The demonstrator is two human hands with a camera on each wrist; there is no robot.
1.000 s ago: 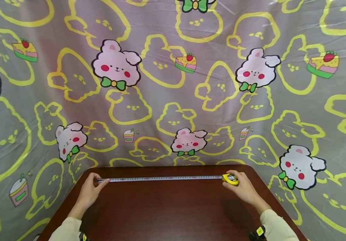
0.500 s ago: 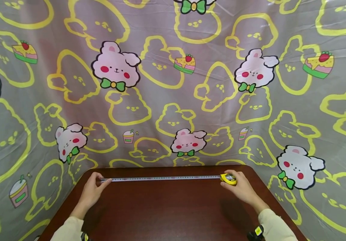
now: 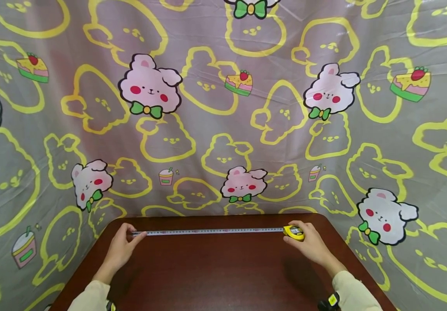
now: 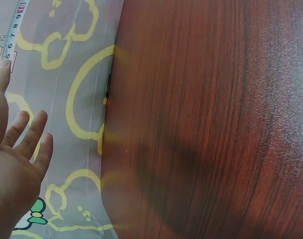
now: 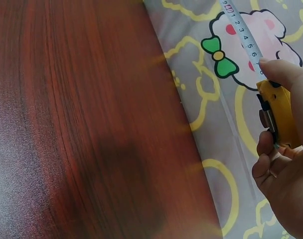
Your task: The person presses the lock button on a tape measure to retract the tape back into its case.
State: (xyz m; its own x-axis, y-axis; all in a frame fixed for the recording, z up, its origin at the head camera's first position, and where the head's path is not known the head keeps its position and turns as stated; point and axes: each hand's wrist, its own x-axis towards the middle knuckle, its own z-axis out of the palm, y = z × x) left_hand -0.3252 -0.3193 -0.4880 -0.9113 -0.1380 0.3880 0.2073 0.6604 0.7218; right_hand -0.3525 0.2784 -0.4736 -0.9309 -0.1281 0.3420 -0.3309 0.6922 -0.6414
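Observation:
A white measuring tape blade (image 3: 212, 231) stretches left to right just above the far part of a dark red-brown wooden table (image 3: 215, 276). My left hand (image 3: 124, 244) pinches the blade's free end; in the left wrist view the left hand (image 4: 12, 164) shows its other fingers spread, with the tape blade (image 4: 13, 30) at the thumb tip. My right hand (image 3: 309, 244) grips the yellow tape case (image 3: 294, 232). The right wrist view shows the yellow case (image 5: 280, 117) held by the right hand (image 5: 286, 164), thumb at the blade's mouth, and the tape blade (image 5: 241, 30) running off.
A grey plastic backdrop (image 3: 223, 108) printed with pink bunnies, yellow outlines and cake slices hangs behind and around the table, close against its far edge. Cream sleeves (image 3: 352, 291) cover both forearms. The table's near half lies between my arms.
Both hands have drifted slightly inward, so the stretched blade looks a little shorter. The camera view shifted slightly. Both grips are the same.

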